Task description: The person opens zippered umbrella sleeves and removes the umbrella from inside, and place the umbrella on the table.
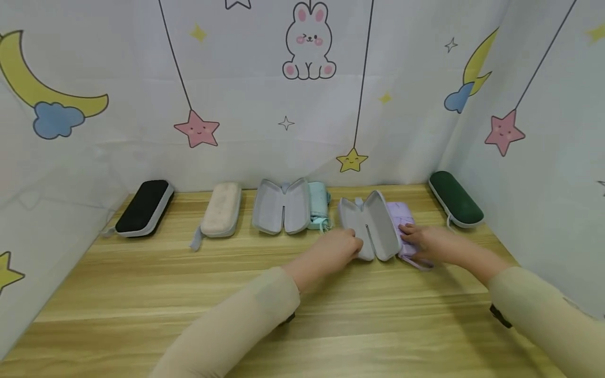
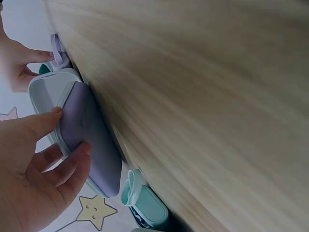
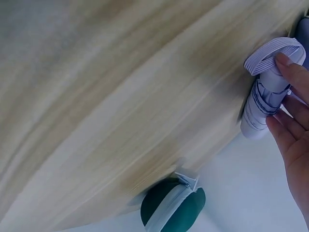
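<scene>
A case [image 1: 384, 226] lies unzipped on the table, its two halves spread to show a grey lining. My left hand [image 1: 336, 248] pinches the rim of its left half; in the left wrist view the thumb and fingertips grip the case's smooth purple shell [image 2: 94, 135]. Close against the right half lies a lilac folded umbrella [image 1: 399, 211] with a wrist strap. My right hand [image 1: 429, 242] holds this umbrella at its near end. In the right wrist view, the thumb is by the looped strap [image 3: 270, 54] and the fingers lie along the rolled fabric [image 3: 260, 108].
Left of my hands, another open grey-lined case [image 1: 268, 207] stands beside a teal folded umbrella [image 1: 317, 202]. Farther left are closed cream [image 1: 222, 209] and black [image 1: 143, 207] cases. A closed green case [image 1: 456, 198] sits by the right wall. Printed curtains border the table's back and sides.
</scene>
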Motion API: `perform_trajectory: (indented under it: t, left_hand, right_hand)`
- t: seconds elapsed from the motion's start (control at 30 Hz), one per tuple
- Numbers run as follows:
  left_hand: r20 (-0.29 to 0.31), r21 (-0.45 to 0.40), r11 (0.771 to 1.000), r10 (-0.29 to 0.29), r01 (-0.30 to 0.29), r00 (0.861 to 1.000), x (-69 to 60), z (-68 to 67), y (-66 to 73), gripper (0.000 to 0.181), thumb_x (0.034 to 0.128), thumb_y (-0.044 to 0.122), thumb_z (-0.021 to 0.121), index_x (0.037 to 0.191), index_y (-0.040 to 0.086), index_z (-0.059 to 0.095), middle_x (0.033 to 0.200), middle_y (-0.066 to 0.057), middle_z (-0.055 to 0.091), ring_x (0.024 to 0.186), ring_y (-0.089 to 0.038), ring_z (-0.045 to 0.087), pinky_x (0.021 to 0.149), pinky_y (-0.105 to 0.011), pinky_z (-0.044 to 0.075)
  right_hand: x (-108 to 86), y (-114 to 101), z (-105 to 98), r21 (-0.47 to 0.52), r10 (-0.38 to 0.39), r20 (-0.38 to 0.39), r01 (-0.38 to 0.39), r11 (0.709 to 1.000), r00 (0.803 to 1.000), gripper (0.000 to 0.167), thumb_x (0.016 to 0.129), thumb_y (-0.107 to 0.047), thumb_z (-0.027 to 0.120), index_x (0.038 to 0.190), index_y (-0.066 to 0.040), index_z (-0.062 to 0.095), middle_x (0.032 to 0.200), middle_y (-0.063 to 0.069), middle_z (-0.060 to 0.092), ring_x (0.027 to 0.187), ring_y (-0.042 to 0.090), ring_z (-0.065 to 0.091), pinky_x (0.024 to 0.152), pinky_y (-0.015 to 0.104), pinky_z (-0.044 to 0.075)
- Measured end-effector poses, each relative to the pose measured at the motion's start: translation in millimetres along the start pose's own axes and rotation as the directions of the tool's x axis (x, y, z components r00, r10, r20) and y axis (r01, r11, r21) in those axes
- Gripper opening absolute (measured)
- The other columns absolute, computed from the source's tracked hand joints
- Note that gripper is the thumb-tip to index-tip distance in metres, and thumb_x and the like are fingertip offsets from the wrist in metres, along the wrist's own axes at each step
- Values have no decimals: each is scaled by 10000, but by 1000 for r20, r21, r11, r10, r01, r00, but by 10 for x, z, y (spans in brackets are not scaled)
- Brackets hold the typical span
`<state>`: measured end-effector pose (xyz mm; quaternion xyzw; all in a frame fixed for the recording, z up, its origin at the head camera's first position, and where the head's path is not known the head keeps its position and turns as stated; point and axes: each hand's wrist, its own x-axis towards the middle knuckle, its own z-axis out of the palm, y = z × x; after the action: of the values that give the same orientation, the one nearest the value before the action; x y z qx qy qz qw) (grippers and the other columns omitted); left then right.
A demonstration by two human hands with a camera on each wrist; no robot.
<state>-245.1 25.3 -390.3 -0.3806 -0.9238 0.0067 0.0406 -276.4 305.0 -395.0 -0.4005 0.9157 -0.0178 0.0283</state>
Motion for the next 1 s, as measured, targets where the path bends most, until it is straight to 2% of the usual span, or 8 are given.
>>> perform_trajectory:
  t: [0.2,0.5,0.7,1.0]
  left_hand:
    - [-6,0,998,-69,69,998,228,57,-81,141,998,205,569,912,182,678,878,7,566,737,-135,567,557,-272,465]
    - [-14,14,992,-124,124,992,517,159,-162,129,997,199,564,961,207,687,934,2,576,785,-158,573,599,-288,480]
    - [3,-1,986,-168,168,986,599,181,-216,152,1005,209,554,1047,218,699,993,-4,590,854,-169,588,634,-304,502]
    - [3,-34,985,-166,166,986,706,200,-258,169,1005,212,559,1108,195,692,1037,-14,610,889,-173,600,724,-280,501]
  right_hand:
    - [75,106,-80,34,21,16,-21,999,1000,479,823,-94,768,1222,119,608,1347,304,495,1208,470,496,927,544,448]
    - [234,289,-127,20,41,27,-42,999,999,436,811,-8,755,1190,150,608,1338,341,474,1201,484,493,939,533,444]
    - [396,414,-126,4,61,8,-61,998,998,421,794,28,759,1175,141,621,1345,338,466,1185,481,507,934,523,452]
    - [508,490,-136,3,115,22,-115,993,993,408,781,59,744,1171,117,640,1327,348,482,1140,481,540,939,537,445]
